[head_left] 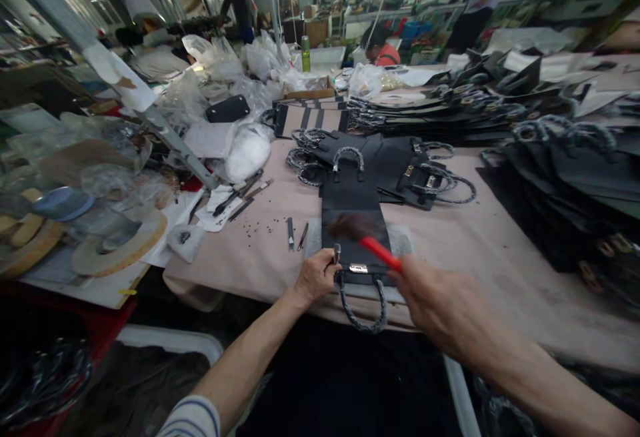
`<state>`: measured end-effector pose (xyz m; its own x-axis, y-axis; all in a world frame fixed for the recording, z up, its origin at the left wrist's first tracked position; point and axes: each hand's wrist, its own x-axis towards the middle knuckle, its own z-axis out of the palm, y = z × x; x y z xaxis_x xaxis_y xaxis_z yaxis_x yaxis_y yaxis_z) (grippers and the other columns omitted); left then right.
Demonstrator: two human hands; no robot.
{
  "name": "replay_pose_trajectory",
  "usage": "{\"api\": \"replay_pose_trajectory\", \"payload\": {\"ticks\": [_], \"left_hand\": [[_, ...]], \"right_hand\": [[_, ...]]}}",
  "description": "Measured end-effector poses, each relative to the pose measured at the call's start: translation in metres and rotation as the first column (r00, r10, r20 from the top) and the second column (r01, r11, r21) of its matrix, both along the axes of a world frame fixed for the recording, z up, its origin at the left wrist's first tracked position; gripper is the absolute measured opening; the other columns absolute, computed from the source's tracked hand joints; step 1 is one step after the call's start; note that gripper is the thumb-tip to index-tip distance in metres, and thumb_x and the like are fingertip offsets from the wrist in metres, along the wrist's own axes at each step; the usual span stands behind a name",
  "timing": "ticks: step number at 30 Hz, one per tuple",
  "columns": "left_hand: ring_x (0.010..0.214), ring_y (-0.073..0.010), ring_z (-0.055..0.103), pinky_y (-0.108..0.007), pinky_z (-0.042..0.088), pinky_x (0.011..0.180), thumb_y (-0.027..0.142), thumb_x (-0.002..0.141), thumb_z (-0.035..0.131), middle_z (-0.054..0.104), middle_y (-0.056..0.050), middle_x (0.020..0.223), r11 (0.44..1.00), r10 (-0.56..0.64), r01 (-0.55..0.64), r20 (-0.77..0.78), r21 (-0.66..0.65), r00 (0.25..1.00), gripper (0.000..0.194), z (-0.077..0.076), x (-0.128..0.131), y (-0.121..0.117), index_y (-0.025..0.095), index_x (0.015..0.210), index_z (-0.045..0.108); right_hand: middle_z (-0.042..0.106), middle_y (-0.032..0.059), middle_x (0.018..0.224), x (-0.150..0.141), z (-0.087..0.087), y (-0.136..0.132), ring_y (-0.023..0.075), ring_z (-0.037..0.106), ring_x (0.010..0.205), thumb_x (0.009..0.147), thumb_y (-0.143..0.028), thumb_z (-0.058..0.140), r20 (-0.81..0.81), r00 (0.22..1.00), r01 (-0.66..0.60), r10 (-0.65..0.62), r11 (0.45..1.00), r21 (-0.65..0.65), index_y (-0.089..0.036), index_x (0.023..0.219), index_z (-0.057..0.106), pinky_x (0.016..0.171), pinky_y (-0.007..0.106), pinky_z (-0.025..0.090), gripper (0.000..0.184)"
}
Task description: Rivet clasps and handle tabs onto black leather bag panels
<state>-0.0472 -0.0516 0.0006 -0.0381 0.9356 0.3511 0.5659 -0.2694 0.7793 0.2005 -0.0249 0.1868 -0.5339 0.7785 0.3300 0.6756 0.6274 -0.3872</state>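
A flat black bag piece (pixel 351 213) with braided handles lies on the table near its front edge. My left hand (pixel 316 275) is closed round a small metal punch (pixel 337 253) that stands upright on the bag beside a silver clasp (pixel 359 268). My right hand (pixel 436 303) grips the red handle of a hammer (pixel 373 240). The hammer's head is blurred by motion just above the punch.
More black bag pieces with handles (pixel 400 170) lie behind, and stacks of them (pixel 565 163) fill the right side. Small tools (pixel 291 232) and loose rivets lie left of the bag. Tape rolls (pixel 117 250) and plastic bags crowd the left. People work in the background.
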Motion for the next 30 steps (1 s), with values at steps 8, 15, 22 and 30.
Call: {"api": "replay_pose_trajectory", "payload": {"ticks": [8,15,22,30], "left_hand": [[0.093,-0.0235,0.070,-0.035,0.058,0.087,0.011,0.090,0.057,0.070,-0.007,0.095,1.000,-0.012,0.013,-0.037,0.023,0.999,0.012,0.003,-0.002,0.001,0.020,0.094,0.063],[0.091,-0.0232,0.072,-0.036,0.061,0.085,0.014,0.091,0.056,0.072,-0.007,0.095,0.999,-0.006,0.009,-0.059,0.041,0.998,0.013,0.004,-0.004,0.003,0.020,0.099,0.064],[0.098,-0.0244,0.072,-0.037,0.061,0.089,0.018,0.092,0.056,0.073,-0.010,0.103,0.998,-0.033,0.036,-0.062,0.051,0.998,0.014,0.005,-0.008,0.004,0.019,0.103,0.065],[0.110,-0.0257,0.069,-0.041,0.056,0.101,0.025,0.091,0.065,0.072,-0.010,0.116,0.997,-0.066,0.065,-0.022,-0.033,0.998,0.021,0.025,-0.014,0.005,0.019,0.111,0.067]], "right_hand": [[0.051,-0.0001,0.056,0.000,-0.008,0.012,0.0163,0.041,0.043,0.105,-0.038,0.035,0.138,0.990,-0.036,0.038,0.999,-0.015,-0.024,0.086,0.047,0.050,0.032,0.020,0.027],[0.052,-0.0006,0.056,0.008,-0.021,0.012,0.0170,0.041,0.044,0.102,-0.029,0.040,0.338,0.932,-0.103,0.132,0.989,-0.102,-0.022,0.092,0.052,0.050,0.033,0.015,0.017],[0.055,0.0004,0.060,0.072,-0.075,0.043,0.0184,0.053,0.056,0.102,-0.044,0.038,0.187,0.956,0.287,-0.228,0.862,-0.417,-0.024,0.077,0.047,0.054,0.029,0.033,0.033],[0.066,0.0267,0.109,0.107,-0.155,0.047,0.0379,0.064,0.095,0.098,-0.035,0.046,0.324,0.837,0.524,-0.442,0.818,-0.237,-0.006,0.113,0.063,0.076,0.047,0.049,0.036]]}}
